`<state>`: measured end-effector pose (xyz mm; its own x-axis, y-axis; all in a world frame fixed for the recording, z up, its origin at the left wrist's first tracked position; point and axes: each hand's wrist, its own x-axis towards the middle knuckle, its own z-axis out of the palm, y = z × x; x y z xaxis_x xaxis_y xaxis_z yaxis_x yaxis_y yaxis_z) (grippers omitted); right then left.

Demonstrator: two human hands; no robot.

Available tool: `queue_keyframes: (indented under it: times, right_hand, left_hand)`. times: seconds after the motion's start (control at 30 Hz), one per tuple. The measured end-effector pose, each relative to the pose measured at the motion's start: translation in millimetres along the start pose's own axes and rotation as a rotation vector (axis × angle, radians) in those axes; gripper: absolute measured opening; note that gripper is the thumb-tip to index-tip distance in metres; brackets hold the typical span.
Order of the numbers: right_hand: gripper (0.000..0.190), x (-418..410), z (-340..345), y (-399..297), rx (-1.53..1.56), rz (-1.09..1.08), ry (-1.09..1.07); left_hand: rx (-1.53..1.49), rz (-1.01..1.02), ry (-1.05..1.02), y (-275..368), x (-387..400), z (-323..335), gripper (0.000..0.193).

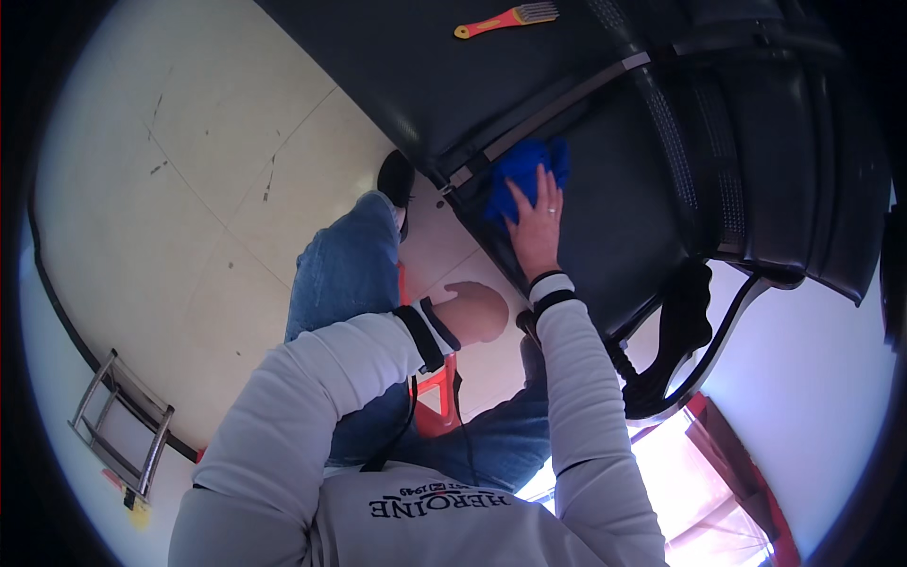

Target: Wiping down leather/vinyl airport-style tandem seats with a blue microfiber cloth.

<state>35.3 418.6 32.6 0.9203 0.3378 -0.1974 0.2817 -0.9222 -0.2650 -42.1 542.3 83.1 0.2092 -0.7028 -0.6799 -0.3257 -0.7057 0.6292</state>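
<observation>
My right hand (pixel 536 223) presses a crumpled blue cloth (pixel 523 166) onto a black padded seat (pixel 602 191), fingers spread over the cloth; a ring shows on one finger. Part of the cloth is hidden under the hand. Above my lap, apart from the seat, my left hand (pixel 473 312) is bent at the wrist. Its back faces me and most of its fingers are hidden. Farther along, on the adjoining black seat section (pixel 439 78), lies a wire brush (pixel 506 19) with a red and yellow handle.
A metal strip (pixel 545 113) divides the seat sections. To the right rises the perforated black backrest (pixel 765 163), with a curved black armrest (pixel 680 354) nearer me. An orange plastic stool (pixel 443 397) shows between my legs. A metal frame (pixel 124 425) stands by the left wall.
</observation>
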Motion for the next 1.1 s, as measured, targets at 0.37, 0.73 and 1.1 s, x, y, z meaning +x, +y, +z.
queue_keyframes:
  times: [0.37,0.73,1.1]
  right_hand:
    - [0.049,69.8,-8.6,54.0,-0.066,0.321,0.226]
    - [0.058,33.1,5.4,-55.1,-0.052,0.15,-0.017]
    - [0.063,8.1,-6.6,-58.2,-0.02,-0.086,-0.217]
  left_hand:
    - [0.131,0.029,0.332,5.4,-3.9,17.3,0.029]
    - [0.047,0.099,0.048,0.4,-2.1,6.0,0.032]
    - [-0.101,0.216,-0.043,8.3,-2.6,4.2,0.04]
